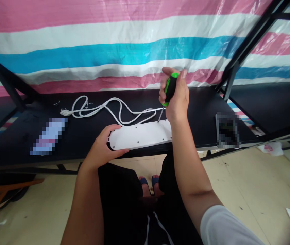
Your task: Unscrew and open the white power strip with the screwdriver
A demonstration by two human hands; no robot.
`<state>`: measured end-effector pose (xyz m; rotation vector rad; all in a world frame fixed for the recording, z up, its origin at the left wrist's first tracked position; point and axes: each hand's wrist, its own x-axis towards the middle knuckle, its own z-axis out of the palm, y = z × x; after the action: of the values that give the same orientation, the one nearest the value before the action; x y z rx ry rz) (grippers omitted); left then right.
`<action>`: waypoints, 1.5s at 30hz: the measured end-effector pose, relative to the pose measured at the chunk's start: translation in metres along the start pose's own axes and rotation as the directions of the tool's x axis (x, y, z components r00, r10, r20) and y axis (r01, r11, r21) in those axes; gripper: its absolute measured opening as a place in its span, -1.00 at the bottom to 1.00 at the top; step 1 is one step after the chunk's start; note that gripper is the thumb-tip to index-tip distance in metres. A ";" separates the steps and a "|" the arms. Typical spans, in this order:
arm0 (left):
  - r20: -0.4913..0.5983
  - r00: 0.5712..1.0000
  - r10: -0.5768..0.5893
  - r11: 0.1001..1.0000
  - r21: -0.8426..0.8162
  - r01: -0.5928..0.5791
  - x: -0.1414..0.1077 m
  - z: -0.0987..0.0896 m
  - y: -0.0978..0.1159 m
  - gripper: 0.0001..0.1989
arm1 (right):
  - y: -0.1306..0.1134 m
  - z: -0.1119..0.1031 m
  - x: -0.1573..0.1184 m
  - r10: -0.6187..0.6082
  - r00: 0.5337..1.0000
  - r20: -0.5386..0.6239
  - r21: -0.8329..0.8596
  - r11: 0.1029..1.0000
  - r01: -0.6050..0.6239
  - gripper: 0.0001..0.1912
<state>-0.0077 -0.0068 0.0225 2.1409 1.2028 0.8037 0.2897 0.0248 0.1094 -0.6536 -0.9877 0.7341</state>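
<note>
A white power strip (147,134) lies underside up near the front edge of the black desk, with several small dark screw holes in its face. Thumb and fingers of my left hand (106,144) clasp its left end. In my right hand (177,95) is a green and black screwdriver (170,89), its fingers wrapped round the handle. The metal shaft slants down, and its tip meets the hole near the strip's far edge. My right forearm hides the right end of the strip. A white cord (119,103) with a plug (65,112) lies looped behind it.
A blurred, phone-shaped object (49,136) lies on the desk (201,105) at left, and a blurred dark object (227,131) at right. Black metal bars (230,80) rise at both sides. A striped plastic sheet (114,51) hangs behind the desk.
</note>
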 end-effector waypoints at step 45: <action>-0.007 1.000 0.018 1.000 -0.004 -0.018 0.000 0.002 -0.005 -0.15 | 0.018 -0.002 0.005 -0.003 0.997 0.080 0.042 0.999 -0.001 -0.43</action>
<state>-0.0090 -0.0054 0.0178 2.1507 1.1856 0.8209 0.2885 0.0389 0.0976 -0.5912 -1.0434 0.7829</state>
